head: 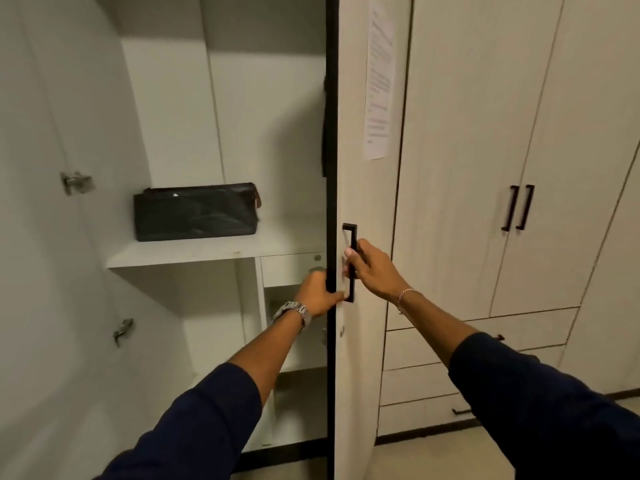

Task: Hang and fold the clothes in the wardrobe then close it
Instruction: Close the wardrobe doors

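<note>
Right grip [369, 268] curled round door handle [350, 261]; left grip [317, 294] apparently clasping wardrobe door [360, 188] edge.

The printed sheet [379, 81] on the wardrobe door [363, 188] is unreadable.

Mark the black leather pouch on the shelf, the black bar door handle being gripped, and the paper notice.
black leather pouch [196, 212], head view, front face.
black bar door handle [353, 237], head view, upper bar.
paper notice [380, 81], head view, sheet centre.
</note>
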